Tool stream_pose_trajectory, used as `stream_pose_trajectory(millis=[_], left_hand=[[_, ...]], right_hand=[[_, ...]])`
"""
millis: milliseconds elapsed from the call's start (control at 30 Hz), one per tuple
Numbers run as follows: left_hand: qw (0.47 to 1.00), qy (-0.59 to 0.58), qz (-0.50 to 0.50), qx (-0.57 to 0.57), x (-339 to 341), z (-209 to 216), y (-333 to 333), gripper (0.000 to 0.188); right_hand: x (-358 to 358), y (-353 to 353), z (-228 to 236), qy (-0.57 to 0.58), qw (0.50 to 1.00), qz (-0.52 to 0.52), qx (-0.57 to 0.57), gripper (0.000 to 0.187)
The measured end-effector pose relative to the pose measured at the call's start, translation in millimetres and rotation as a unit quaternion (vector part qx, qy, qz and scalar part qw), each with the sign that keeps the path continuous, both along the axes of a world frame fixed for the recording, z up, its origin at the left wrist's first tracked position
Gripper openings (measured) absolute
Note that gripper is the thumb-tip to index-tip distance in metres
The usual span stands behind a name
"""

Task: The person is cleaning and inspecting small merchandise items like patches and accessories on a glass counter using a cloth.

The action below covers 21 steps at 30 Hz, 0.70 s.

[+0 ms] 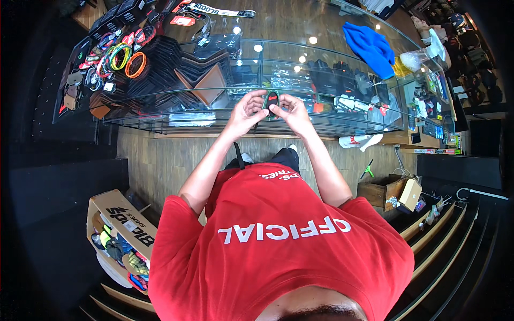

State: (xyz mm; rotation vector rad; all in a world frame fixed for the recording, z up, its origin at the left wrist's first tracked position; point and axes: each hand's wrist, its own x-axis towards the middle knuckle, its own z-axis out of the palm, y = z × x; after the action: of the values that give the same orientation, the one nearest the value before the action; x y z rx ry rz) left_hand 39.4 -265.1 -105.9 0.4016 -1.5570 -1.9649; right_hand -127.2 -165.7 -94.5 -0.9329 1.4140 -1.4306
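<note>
Both my hands meet at the front edge of a glass display counter (246,59), raised before my chest. Between them is a small dark oval band (272,98) with a green rim and a red patch; it looks like a wristband, though its exact kind is unclear. My left hand (248,111) pinches its left side with thumb and fingers. On the other side my right hand (292,111) grips it likewise, thumb toward me. Colourful wristbands (136,65) lie on the counter to the left, beside rows of dark and brown wallets (210,84).
At the counter's right are a crumpled blue cloth (369,49) and a spray bottle (415,62) with yellowish liquid. A cardboard box (124,219) of clothing stands low at left. A green-handled tool (368,169) and a wooden drawer (375,195) are low at right.
</note>
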Motion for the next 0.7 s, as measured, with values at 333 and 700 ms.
stream_pose_trajectory(millis=[333, 700], left_hand=[[0.998, -0.063, 0.028, -0.010, -7, 11, -14, 0.033], [0.995, -0.066, 0.077, -0.003, -9, 9, -15, 0.034]], right_hand=[[2, 0, 0, 0.033, 0.999, 0.028, 0.011, 0.009], [-4, -4, -5, -0.049, 0.998, 0.016, 0.040, 0.017]])
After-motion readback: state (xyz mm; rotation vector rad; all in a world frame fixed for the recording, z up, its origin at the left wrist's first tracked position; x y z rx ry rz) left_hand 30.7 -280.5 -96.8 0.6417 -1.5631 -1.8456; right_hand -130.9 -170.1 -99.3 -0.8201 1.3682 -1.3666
